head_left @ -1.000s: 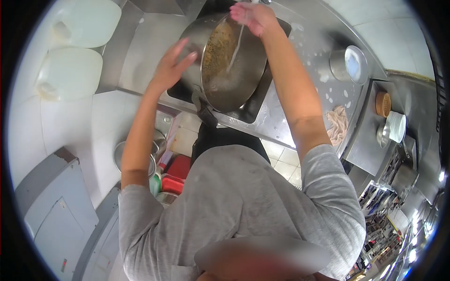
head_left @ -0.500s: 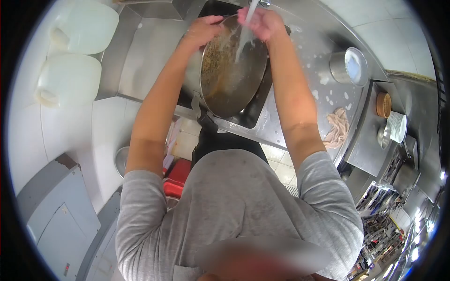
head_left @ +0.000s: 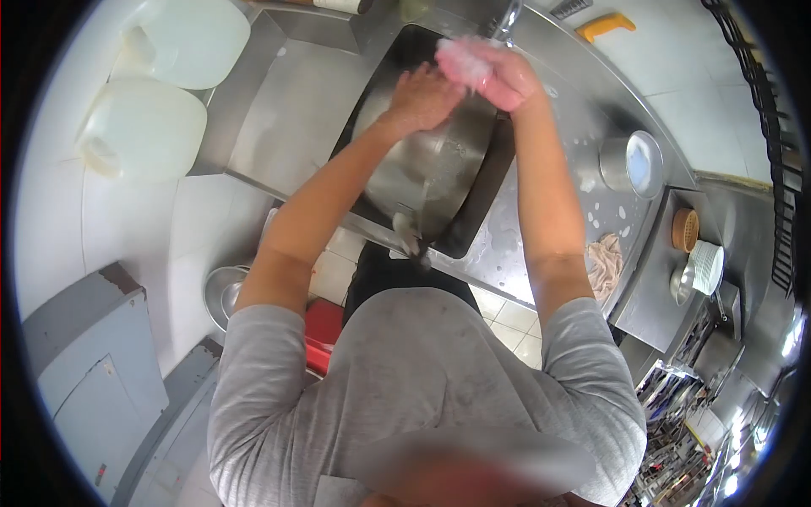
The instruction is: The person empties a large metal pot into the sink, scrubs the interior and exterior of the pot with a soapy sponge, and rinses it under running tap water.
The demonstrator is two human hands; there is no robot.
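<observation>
A large metal pan (head_left: 422, 173) lies tilted in the sink (head_left: 500, 160), its dark handle (head_left: 409, 235) toward my body. My left hand (head_left: 427, 100) rests flat near the pan's far part, fingers outstretched. Just right of it, my right hand (head_left: 500, 76) is turned palm up below the faucet (head_left: 508, 21), its fingers extended. White, splashing water covers its fingertips, so they are partly obscured. Neither hand visibly grips anything. The pan surface in view looks grey and wet.
On the wet steel counter to the right stand a metal pot (head_left: 621, 165) with suds inside and a crumpled cloth (head_left: 605, 264). Further right are a wooden steamer (head_left: 685, 230) and stacked white plates (head_left: 707, 266). Two pale plastic jugs (head_left: 148, 127) are at left.
The pan's position has changed; a grey surface replaces the brown-stained interior. My left hand has moved from the rim onto the pan. My right hand has left the rim, and water splashes over it.
</observation>
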